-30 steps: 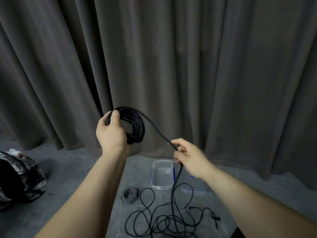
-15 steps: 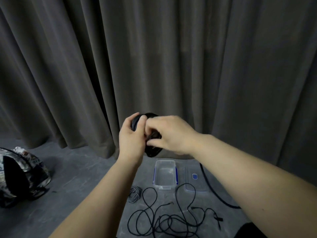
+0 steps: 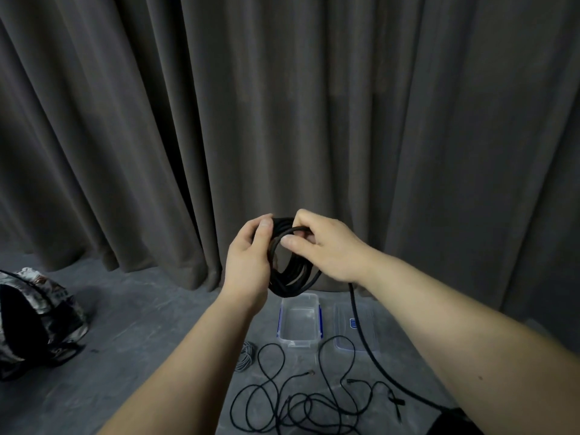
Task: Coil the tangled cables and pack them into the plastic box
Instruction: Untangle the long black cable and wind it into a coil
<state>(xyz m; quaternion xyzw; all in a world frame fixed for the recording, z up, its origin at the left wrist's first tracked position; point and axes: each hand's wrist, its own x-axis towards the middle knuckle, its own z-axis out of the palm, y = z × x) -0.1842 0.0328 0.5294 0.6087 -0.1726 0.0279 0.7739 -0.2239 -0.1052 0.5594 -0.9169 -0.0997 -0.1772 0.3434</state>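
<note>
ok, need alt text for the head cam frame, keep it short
Both hands hold a coil of thick black cable at chest height before a dark curtain: the left hand grips the coil, the right hand pinches a strand at its top. On the grey floor below lie an open clear plastic box, its lid, a thin tangled black cable and a small grey coil.

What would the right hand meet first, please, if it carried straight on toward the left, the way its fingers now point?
The right hand already pinches the black cable coil; just beyond that, it would likely meet the left hand gripping the coil's other side, though depth is unclear.
</note>
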